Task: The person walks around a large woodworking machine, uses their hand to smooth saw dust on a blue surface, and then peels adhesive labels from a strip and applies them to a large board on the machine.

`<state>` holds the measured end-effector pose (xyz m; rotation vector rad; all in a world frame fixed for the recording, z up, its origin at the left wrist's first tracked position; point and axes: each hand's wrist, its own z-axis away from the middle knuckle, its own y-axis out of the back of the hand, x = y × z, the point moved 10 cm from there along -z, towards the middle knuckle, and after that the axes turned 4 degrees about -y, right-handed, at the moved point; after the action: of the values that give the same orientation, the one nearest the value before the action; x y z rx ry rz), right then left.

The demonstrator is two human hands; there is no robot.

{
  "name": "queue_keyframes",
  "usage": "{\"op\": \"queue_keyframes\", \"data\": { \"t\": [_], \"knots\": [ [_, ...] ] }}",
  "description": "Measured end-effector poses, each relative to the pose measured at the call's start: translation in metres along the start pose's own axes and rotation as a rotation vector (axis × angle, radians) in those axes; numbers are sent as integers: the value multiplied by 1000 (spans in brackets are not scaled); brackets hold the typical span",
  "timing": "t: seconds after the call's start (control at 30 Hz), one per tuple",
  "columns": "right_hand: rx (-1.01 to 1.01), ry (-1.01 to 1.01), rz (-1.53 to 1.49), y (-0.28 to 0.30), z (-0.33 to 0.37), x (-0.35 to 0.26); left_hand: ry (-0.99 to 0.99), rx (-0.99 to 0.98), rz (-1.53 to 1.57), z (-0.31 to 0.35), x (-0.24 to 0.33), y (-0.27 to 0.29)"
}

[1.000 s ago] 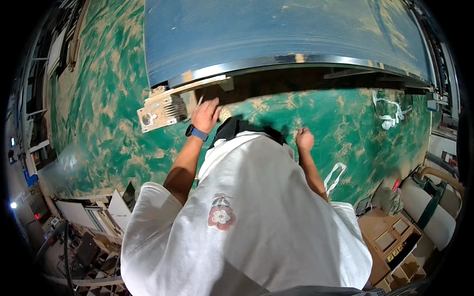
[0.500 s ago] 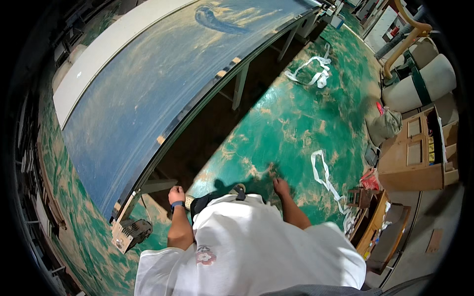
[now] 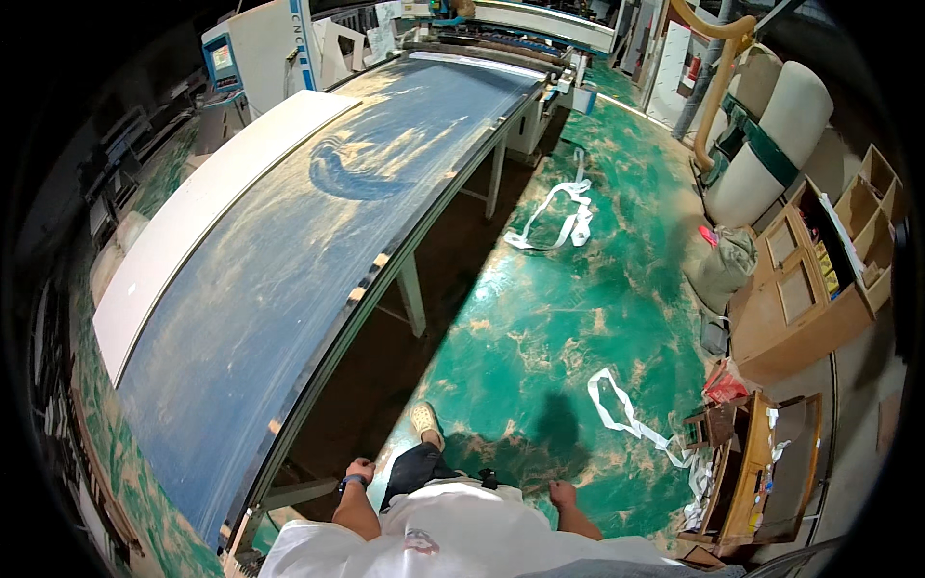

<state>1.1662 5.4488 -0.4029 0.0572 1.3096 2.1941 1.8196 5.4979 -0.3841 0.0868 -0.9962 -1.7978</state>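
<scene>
My left hand (image 3: 359, 471), with a dark band on its wrist, hangs beside the near edge of a long blue table (image 3: 241, 376). Its fingers are curled in, and nothing shows in them. Low on the other side of my body, my right hand (image 3: 562, 494) hangs over the green floor, loosely closed, with no object visible in it. Both hands are apart from the table. Pale dust streaks the blue tabletop, and a long white panel (image 3: 202, 226) lies along its far left side. One foot in a cream clog (image 3: 425, 420) is forward on the floor.
White strips (image 3: 617, 409) and a tangled strip (image 3: 578, 222) lie on the dusty green floor (image 3: 540, 328). Along the right stand a wooden cabinet (image 3: 800, 279), a grey-green sack (image 3: 725, 265) and white cylindrical bags (image 3: 771, 144). A machine with a screen (image 3: 223, 60) stands far left.
My view has tilted up and moved forward, so the table's far end and the machine now show. Both hands sit lower in view, and a clogged foot has come forward.
</scene>
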Motion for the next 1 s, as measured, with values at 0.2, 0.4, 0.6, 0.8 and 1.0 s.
{"op": "queue_keyframes", "data": {
  "t": [0.2, 0.4, 0.6, 0.8, 1.0],
  "knots": [
    [-18, 34, -108, 35, -50, -91, -177, -92, -86, -59, 143, -14],
    [130, 110, -208, 105, -118, -134, -247, -224, -208, -127, 247, -36],
    [146, -41, -215, 147, -196, -93, -397, -172, -210, -230, 385, -39],
    [289, -267, -375, 176, -258, -44, -437, -162, -99, -249, 550, -14],
    [50, -224, -156, 204, -336, -73, -386, -110, -68, -276, 645, -21]
  ]
}}
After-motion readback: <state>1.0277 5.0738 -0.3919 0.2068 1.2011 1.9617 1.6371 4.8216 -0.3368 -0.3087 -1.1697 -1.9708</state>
